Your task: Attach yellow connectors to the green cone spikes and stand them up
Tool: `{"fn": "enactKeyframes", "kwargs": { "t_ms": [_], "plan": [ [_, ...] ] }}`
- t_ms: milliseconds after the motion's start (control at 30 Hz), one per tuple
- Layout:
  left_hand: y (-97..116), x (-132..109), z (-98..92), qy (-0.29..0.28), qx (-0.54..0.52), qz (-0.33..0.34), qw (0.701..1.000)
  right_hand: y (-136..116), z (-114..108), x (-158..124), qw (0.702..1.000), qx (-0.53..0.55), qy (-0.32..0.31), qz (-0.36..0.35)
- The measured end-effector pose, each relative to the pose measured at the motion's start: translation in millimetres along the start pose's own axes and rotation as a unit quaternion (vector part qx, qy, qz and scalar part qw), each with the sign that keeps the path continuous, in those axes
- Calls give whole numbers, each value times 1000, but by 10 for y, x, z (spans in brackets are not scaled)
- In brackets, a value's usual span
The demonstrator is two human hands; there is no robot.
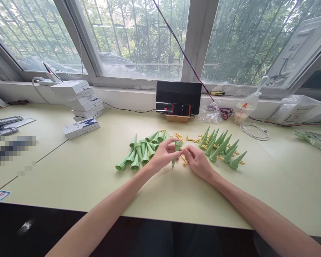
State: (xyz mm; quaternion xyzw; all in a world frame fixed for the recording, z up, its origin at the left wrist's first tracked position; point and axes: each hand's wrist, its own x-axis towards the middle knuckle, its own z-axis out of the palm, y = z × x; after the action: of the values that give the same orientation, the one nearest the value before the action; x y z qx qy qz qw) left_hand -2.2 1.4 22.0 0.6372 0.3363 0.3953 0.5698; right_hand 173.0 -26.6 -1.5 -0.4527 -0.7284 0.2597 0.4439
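My left hand (162, 154) is closed around a green plastic watering spike (178, 145), wide collar up and pointed tip down. My right hand (197, 160) pinches a small yellow valve (181, 149) against the spike's side; the fingertips hide most of it. Left of my hands lies a pile of green spikes (139, 151) with no yellow parts showing on them. Several spikes with yellow valves in their sides (221, 145) stand point up in rows on the right. Loose yellow valves (193, 139) are scattered behind and between my hands.
A phone (179, 109) showing a timer leans before a dark tablet (176, 91) at the back. White boxes (81, 100) are stacked at back left. At back right are a bagged cup (242, 112), a coiled white cable (254, 131) and plastic packaging (296, 109). The table's front edge (182, 223) runs below my forearms.
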Motion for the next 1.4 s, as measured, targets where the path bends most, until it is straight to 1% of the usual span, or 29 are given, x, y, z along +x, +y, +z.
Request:
{"fn": "enactKeyframes", "kwargs": {
  "t_ms": [233, 667, 1033, 1267, 1400],
  "plan": [
    [-35, 4, 16, -14, -16, 9, 1000, 20, 12, 12, 1000, -22, 15, -11],
    [-11, -36, 55, -16, 40, 53, 998, 39, 21, 11, 999, -26, 17, -11],
    [-32, -45, 50, -7, 128, 92, 987, 56, 24, -1, 1000, -7, 21, -3],
    [-32, -55, 52, 3, 167, 104, 980, 53, 16, -2, 1000, 6, 19, -3],
    [-29, -59, 60, 13, 191, 114, 975, 49, 19, -4, 999, 25, 17, 9]
  ]
}}
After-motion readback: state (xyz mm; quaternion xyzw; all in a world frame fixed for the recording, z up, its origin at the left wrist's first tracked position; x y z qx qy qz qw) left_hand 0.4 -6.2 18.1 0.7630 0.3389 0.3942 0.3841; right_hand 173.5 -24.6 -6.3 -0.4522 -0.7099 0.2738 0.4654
